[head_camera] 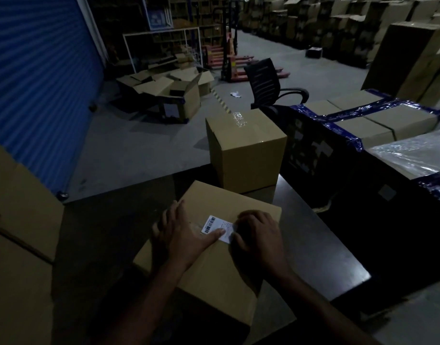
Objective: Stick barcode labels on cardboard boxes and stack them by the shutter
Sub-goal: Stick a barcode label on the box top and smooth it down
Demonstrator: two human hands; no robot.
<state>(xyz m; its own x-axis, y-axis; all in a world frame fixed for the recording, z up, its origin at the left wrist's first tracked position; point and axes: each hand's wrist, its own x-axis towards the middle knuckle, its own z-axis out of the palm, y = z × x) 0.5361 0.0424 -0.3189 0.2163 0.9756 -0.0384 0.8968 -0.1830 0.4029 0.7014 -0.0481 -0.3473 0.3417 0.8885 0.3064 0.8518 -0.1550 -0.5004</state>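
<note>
Left hand (182,231) thumb, right hand (257,235) fingers press label (215,226) onto box (214,265).

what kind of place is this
Most likely a warehouse or dispatch area: stacked cartons along the far aisle, a pallet jack, and a blue roller shutter at the left.

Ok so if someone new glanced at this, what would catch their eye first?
Probably the white barcode label on the brown cardboard box in the near centre, with the left hand pressing a thumb on it and the right hand at its right edge. Next, the blue corrugated shutter filling the left side.
</note>
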